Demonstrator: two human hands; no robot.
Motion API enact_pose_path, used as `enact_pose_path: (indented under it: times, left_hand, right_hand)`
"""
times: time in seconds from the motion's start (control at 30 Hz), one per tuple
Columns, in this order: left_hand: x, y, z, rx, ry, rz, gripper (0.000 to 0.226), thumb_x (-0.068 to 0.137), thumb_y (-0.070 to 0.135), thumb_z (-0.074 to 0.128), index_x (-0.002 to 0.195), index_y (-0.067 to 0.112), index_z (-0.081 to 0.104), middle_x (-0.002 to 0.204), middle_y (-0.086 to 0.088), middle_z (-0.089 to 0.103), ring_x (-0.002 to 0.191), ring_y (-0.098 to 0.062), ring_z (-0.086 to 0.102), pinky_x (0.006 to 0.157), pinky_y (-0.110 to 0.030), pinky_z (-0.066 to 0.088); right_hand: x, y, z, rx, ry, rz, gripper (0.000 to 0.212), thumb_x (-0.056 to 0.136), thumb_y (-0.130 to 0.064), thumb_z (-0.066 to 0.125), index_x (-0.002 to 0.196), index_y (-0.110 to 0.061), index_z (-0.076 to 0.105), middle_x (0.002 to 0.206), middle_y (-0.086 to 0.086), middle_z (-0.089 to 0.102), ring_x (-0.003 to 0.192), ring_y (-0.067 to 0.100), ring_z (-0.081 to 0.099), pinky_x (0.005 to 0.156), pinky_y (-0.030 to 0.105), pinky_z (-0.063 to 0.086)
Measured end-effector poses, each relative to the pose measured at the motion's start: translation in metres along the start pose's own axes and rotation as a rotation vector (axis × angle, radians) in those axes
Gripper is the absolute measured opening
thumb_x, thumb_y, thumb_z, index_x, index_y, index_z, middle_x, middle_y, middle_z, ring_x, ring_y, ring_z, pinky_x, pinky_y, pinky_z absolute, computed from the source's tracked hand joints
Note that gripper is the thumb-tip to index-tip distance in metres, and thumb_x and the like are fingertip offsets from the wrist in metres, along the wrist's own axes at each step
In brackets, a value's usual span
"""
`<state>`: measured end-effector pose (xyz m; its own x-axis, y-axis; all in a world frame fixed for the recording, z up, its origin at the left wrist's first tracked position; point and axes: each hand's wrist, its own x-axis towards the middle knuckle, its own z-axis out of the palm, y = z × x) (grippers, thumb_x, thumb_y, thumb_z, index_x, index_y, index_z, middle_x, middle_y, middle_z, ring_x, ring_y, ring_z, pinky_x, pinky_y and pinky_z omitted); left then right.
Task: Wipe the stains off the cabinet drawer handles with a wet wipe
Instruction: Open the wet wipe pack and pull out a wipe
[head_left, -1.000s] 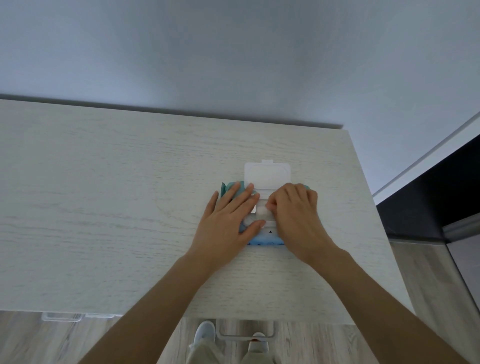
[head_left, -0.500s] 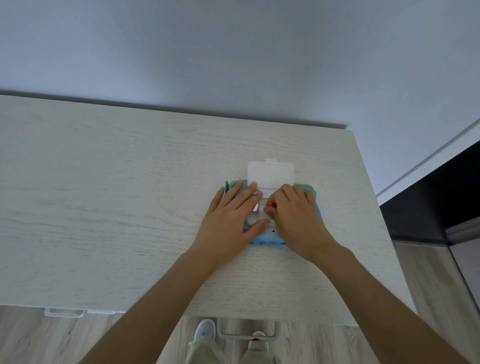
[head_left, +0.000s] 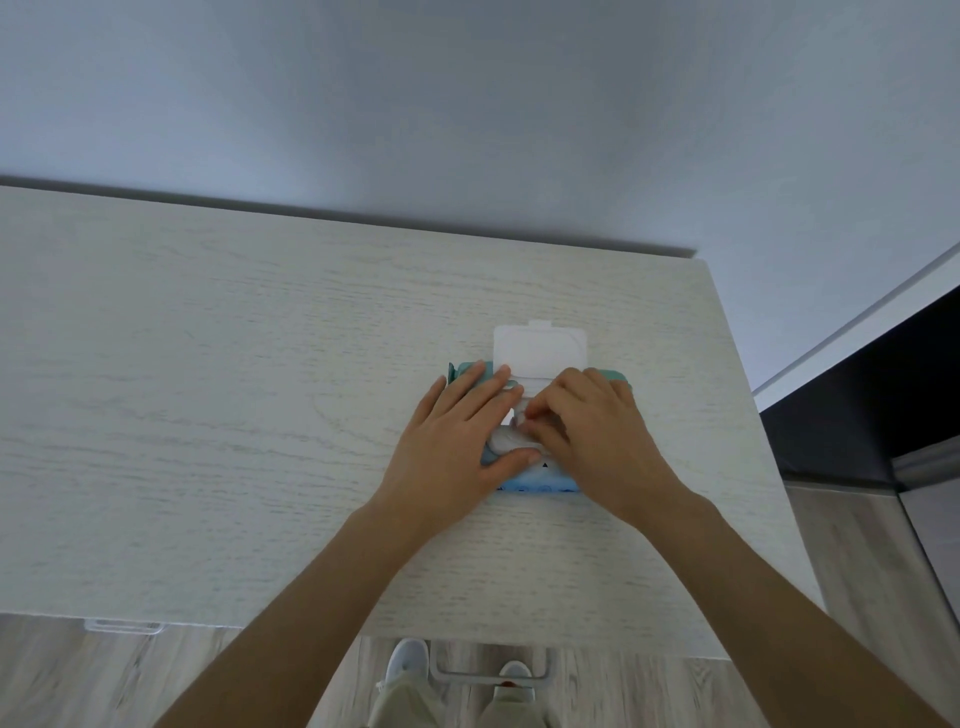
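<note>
wet wipe pack (head_left: 540, 477): a teal and blue soft pack lying flat on the surface, toward its right edge and about midway between the far and near edges
lid (head_left: 540, 347): white flip lid, swung open and tilted back toward the far edge
wet wipe (head_left: 503, 439): a pale bunched bit shows at the opening between the two hands; it is not yet free of the pack
right hand (head_left: 597, 441): grip together, fingers curled and pinching at the wipe in the opening
left hand (head_left: 457, 441): grip apart, fingers straight and laid flat on the left part of the pack, thumb along its near side, pressing it down
drawer handles (head_left: 491, 673): one pale bar handle shows below the near edge of the surface, another (head_left: 124, 626) near its left end; stains too small to tell from here
surface (head_left: 208, 415): a light wood-grain cabinet top against a plain wall
step in hand: by my reading, drawing a single wipe out; no wiping has begun
next move: likely a steady upward pull while the pack is held down, so only one sheet comes, then a reach down to the handles
below: wood floor and light shoes (head_left: 410, 660) at the near edge
</note>
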<state>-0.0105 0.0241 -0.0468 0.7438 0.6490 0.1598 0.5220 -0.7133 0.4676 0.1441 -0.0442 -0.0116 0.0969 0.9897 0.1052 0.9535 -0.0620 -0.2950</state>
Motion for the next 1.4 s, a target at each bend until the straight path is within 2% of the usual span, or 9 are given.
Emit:
enact_pose_path:
  times: [0.37,0.47,0.57,0.7,0.83,0.97,1.17,1.23,1.4]
  left_hand:
    - [0.004,0.002,-0.006,0.018,0.055,0.031,0.067,0.082,0.057,0.058,0.136,0.018,0.051,0.149,0.001,0.038,0.142,-0.016,0.024,0.119,-0.038,0.01]
    - [0.004,0.003,-0.005,0.006,0.061,0.005,0.065,0.082,0.057,0.061,0.136,0.021,0.051,0.149,0.004,0.038,0.142,-0.013,0.022,0.119,-0.038,0.01]
    - [0.004,0.004,-0.003,-0.027,0.062,-0.038,0.065,0.081,0.057,0.062,0.137,0.026,0.049,0.15,0.01,0.035,0.142,-0.007,0.019,0.118,-0.039,0.01]
    - [0.002,0.001,0.0,-0.063,0.06,-0.069,0.066,0.081,0.06,0.06,0.138,0.031,0.046,0.15,0.017,0.03,0.141,0.0,0.012,0.119,-0.041,0.008]
    - [0.0,0.0,0.002,-0.071,0.078,-0.053,0.067,0.081,0.058,0.061,0.139,0.029,0.045,0.151,0.014,0.031,0.14,0.001,0.011,0.119,-0.042,0.009]
    - [0.001,0.001,0.002,-0.057,0.082,-0.037,0.068,0.081,0.058,0.061,0.139,0.027,0.045,0.151,0.012,0.032,0.141,-0.002,0.012,0.119,-0.039,0.007]
    - [0.001,0.001,0.001,-0.059,0.078,-0.043,0.068,0.081,0.057,0.061,0.14,0.027,0.044,0.151,0.012,0.031,0.139,0.0,0.01,0.119,-0.039,0.006]
    - [0.001,0.001,0.001,-0.058,0.062,-0.061,0.068,0.081,0.058,0.059,0.141,0.03,0.042,0.152,0.015,0.028,0.137,0.005,0.005,0.119,-0.04,0.005]
    - [0.0,0.0,0.001,-0.054,0.046,-0.083,0.068,0.08,0.061,0.057,0.141,0.034,0.041,0.152,0.019,0.026,0.135,0.01,0.001,0.119,-0.042,0.001]
  right_hand:
    - [0.005,-0.007,-0.004,-0.286,-0.042,-0.107,0.008,0.083,-0.015,0.067,0.089,-0.01,0.065,0.087,0.006,0.062,0.083,0.022,0.055,0.076,0.035,0.042]
    - [0.005,-0.003,0.0,-0.206,-0.069,-0.066,0.011,0.089,-0.017,0.056,0.098,-0.011,0.058,0.097,0.005,0.056,0.092,0.021,0.049,0.082,0.033,0.037]
    - [0.004,-0.001,0.004,-0.043,-0.03,0.025,0.002,0.091,-0.013,0.052,0.093,-0.013,0.054,0.095,0.003,0.053,0.09,0.018,0.045,0.082,0.031,0.033]
    - [0.002,-0.001,0.01,0.096,-0.006,0.093,0.018,0.091,-0.005,0.051,0.085,-0.018,0.04,0.09,0.0,0.046,0.084,0.015,0.039,0.082,0.032,0.033]
    - [0.001,-0.002,0.003,0.122,0.053,0.083,0.008,0.093,-0.009,0.053,0.085,-0.011,0.055,0.089,0.004,0.053,0.085,0.018,0.044,0.082,0.031,0.036]
    - [0.0,0.0,-0.01,-0.009,0.105,-0.039,0.003,0.085,-0.009,0.066,0.083,-0.007,0.067,0.081,0.008,0.061,0.077,0.022,0.053,0.07,0.03,0.04]
    - [-0.004,0.001,-0.007,-0.069,0.075,-0.089,0.006,0.084,-0.002,0.065,0.081,-0.007,0.064,0.081,0.009,0.06,0.076,0.024,0.052,0.07,0.039,0.046]
    - [-0.004,0.002,-0.003,-0.022,0.072,-0.047,0.007,0.089,-0.002,0.058,0.084,-0.006,0.061,0.085,0.01,0.058,0.08,0.023,0.049,0.075,0.039,0.045]
    - [-0.009,0.0,0.003,0.181,0.167,0.07,0.017,0.08,0.015,0.056,0.079,-0.002,0.055,0.084,0.012,0.055,0.082,0.026,0.048,0.075,0.04,0.046]
